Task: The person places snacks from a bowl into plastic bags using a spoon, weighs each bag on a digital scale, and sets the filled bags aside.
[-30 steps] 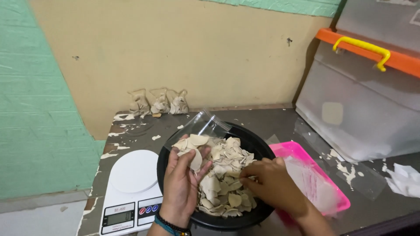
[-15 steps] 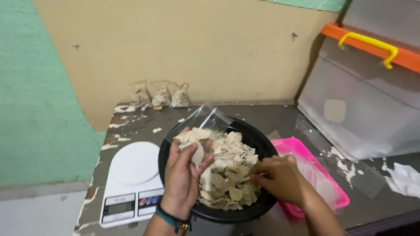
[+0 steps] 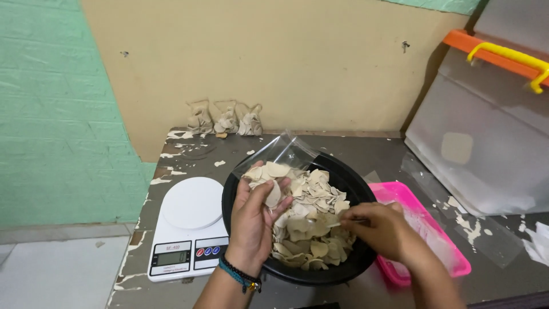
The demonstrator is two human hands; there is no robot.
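A black round bowl (image 3: 349, 177) full of pale beige chips (image 3: 311, 212) sits on the worn table in front of me. My left hand (image 3: 254, 220) rests on the bowl's left side, holding a clear plastic bag (image 3: 280, 151) with chips in it; the bag's open top sticks up toward the wall. My right hand (image 3: 377, 229) is over the right part of the bowl, fingers pinched among the chips.
A white digital kitchen scale (image 3: 191, 226) stands left of the bowl. A pink tray (image 3: 440, 240) lies right of it. Three small filled bags (image 3: 226, 120) lean against the wall. A large clear storage box with orange lid (image 3: 492, 126) stands at right.
My right hand has moved left, further into the chips. The left hand keeps hold of the bag at the bowl's left side. The camera view has shifted slightly.
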